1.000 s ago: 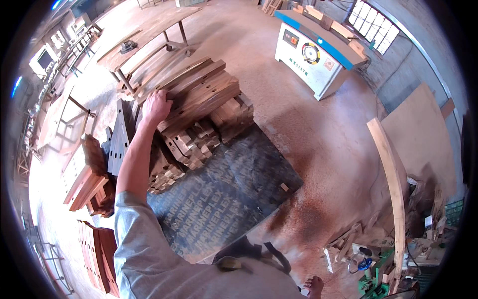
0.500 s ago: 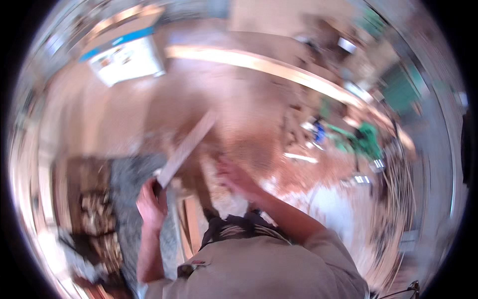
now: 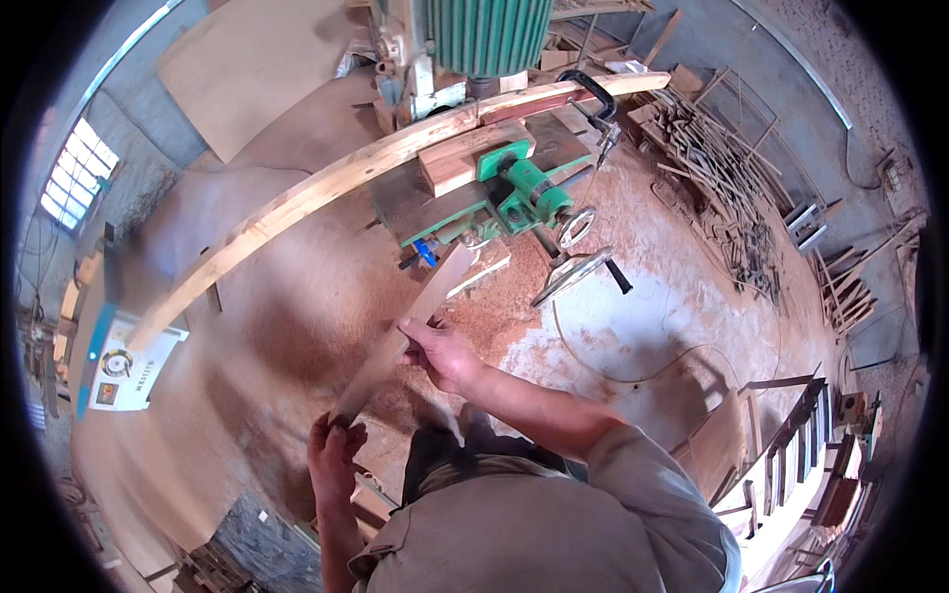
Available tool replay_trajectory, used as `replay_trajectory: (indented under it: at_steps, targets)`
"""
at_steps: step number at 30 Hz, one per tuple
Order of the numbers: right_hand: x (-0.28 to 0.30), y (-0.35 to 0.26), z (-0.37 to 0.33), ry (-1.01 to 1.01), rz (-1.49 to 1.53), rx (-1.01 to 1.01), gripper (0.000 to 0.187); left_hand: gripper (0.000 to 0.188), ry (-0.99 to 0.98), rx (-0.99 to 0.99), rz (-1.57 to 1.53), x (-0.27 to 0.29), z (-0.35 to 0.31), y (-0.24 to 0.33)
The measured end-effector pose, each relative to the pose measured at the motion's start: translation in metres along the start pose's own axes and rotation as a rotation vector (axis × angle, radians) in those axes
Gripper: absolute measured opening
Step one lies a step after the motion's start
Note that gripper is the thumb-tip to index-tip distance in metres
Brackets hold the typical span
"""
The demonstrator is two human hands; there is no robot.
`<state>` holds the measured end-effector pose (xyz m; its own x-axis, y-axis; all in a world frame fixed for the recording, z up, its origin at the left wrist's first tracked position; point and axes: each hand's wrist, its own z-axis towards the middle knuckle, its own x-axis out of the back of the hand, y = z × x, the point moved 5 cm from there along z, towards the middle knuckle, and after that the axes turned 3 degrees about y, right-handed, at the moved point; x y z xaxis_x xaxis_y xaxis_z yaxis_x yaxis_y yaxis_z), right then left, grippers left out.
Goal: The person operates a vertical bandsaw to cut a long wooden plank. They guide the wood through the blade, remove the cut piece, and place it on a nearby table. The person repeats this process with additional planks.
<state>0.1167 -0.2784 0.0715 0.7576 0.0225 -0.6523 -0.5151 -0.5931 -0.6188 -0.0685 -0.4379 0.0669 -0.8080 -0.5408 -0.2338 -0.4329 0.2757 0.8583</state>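
Observation:
A flat wooden slat (image 3: 374, 379) slants in front of my body, its far end up toward the green machine. My left hand (image 3: 333, 460) is closed on the slat's near end. Around its middle, my right hand (image 3: 442, 357) grips with the thumb on top. Past the slat's far end stands the machine's table (image 3: 400, 208), with a green screw clamp (image 3: 534, 188) pressing a wood block (image 3: 465, 163). Behind that block, a long wooden beam (image 3: 326, 191) lies across the machine, with a dark C-clamp (image 3: 591, 97) at its right part.
Two metal handwheels (image 3: 571, 279) stick out from the machine toward me. At the left stands a white control box (image 3: 138, 366), near the beam's end. A heap of wood strips (image 3: 707, 168) lies at the far right, and a wooden rack (image 3: 791, 445) stands at the right. Sawdust covers the floor.
My view has turned right, bringing the machine ahead of me. My right hand, free of the slat before, now grips its middle. The left hand still holds the near end.

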Motion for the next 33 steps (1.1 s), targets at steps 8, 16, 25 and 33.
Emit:
replay_trajectory:
  at_steps: [8,16,25,33]
  targets:
    - [-0.001,-0.062,0.057,0.045,0.023,0.083,0.03,0.03,-0.136,-0.138,-0.498,-0.076,0.09,0.037]
    - [0.01,-0.123,0.09,-0.06,-0.304,0.037,0.034,0.031,-0.071,-0.18,-0.493,-0.106,0.249,0.104]
    - [0.075,-0.151,0.043,0.127,-0.26,0.144,0.025,0.028,-0.076,-0.041,-0.369,-0.146,0.368,0.102]
    - [0.103,-0.178,0.022,0.107,-0.224,0.213,0.025,0.029,0.0,-0.015,-0.367,-0.149,0.394,0.089]
